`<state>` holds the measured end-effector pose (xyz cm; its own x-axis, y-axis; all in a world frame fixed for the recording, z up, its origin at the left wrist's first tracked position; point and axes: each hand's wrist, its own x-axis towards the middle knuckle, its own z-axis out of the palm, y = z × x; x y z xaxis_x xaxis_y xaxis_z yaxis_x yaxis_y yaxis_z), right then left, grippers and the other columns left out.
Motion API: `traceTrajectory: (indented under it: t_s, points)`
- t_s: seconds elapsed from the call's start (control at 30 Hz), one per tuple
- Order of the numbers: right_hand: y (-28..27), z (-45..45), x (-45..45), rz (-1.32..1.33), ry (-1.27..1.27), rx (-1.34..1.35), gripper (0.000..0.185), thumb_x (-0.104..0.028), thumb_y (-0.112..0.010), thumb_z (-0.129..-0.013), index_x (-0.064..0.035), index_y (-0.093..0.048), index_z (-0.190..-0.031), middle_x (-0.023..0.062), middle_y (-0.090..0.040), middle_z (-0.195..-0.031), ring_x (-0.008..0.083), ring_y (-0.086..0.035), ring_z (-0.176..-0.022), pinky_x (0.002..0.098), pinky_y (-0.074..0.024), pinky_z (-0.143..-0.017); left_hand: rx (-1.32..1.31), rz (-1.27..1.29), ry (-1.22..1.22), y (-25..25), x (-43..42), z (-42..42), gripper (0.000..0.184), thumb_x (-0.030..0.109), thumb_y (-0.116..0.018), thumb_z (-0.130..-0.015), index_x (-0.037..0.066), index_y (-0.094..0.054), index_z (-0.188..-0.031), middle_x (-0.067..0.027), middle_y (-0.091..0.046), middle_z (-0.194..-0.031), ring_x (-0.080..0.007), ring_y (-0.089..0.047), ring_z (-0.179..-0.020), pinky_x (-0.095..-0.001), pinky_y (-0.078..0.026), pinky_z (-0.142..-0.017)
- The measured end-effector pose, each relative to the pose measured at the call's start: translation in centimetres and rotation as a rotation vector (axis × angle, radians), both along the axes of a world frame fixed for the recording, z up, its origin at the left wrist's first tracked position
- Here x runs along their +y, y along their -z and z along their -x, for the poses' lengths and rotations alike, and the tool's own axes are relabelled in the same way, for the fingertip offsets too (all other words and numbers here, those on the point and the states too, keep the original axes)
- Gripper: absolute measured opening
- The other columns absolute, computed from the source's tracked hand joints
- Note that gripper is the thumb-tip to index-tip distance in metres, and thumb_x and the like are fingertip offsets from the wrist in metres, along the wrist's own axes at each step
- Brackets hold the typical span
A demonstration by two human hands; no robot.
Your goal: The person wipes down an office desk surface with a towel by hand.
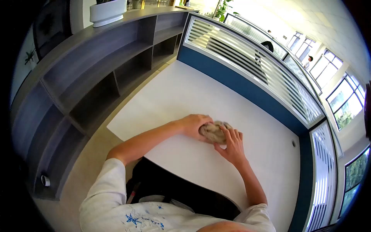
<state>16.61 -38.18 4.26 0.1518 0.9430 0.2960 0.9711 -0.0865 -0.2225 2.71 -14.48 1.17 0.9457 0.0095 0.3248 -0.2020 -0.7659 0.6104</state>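
Bright daylight enters from the windows (346, 102) at upper right, washing out the ceiling beside them. The desk (185, 92) is evenly lit, its left edge facing dimmer shelves (112, 65). Wide-angle distortion bows straight lines; black vignetting rings the corners.

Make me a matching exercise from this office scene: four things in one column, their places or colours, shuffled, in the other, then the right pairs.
Things
1. Desk
2. Fuzzy bundle
3. Pot
4. Low panel

Places and colours
A. On top of the shelf unit
B. Blue, along an edge of the flat white surface
C. White, broad and flat
D. Between the left hand and the right hand

Pairs: 1-C, 2-D, 3-A, 4-B
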Motion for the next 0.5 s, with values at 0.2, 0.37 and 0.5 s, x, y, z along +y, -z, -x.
traceTrajectory:
  t_s: [0.2, 0.37, 0.5]
  points:
    - [0.3, 3.9, 0.0, -0.050, 0.035, -0.051, 0.071, -0.047, -0.093, -0.074, -0.0064, -0.063, -0.123, 0.0131, -0.071, -0.116, 0.0329, -0.068, -0.108, 0.0497, -0.0429, -0.104, -0.008, -0.098, 0.236, -0.2, -1.2, 0.6, 0.067, 0.037, -0.094, -0.071, 0.007, -0.069, -0.125, -0.0121, -0.074, -0.119, -0.0347, -0.069, -0.114, -0.0459, -0.055, -0.103]
    - [2.8, -0.1, 3.0, -0.166, 0.069, -0.216, 0.071, -0.045, -0.093, -0.073, -0.0061, -0.064, -0.123, 0.0122, -0.066, -0.121, 0.0333, -0.064, -0.108, 0.0500, -0.0443, -0.104, -0.089, -0.139, 0.029, 2.2, 0.5, -1.0, 0.071, 0.033, -0.085, -0.084, 0.008, -0.059, -0.145, -0.0175, -0.067, -0.138, -0.0368, -0.061, -0.133, -0.0486, -0.044, -0.119]
    - [1.5, -2.0, 7.2, -0.192, 0.121, -0.100, 0.075, -0.046, -0.092, -0.074, -0.0050, -0.064, -0.131, 0.0135, -0.067, -0.126, 0.0325, -0.065, -0.110, 0.0482, -0.0489, -0.100, 0.014, -0.082, -0.179, 1.4, 1.7, -1.4, 0.072, 0.032, -0.078, -0.093, 0.007, -0.052, -0.155, -0.0197, -0.060, -0.151, -0.0364, -0.053, -0.146, -0.0482, -0.039, -0.125]
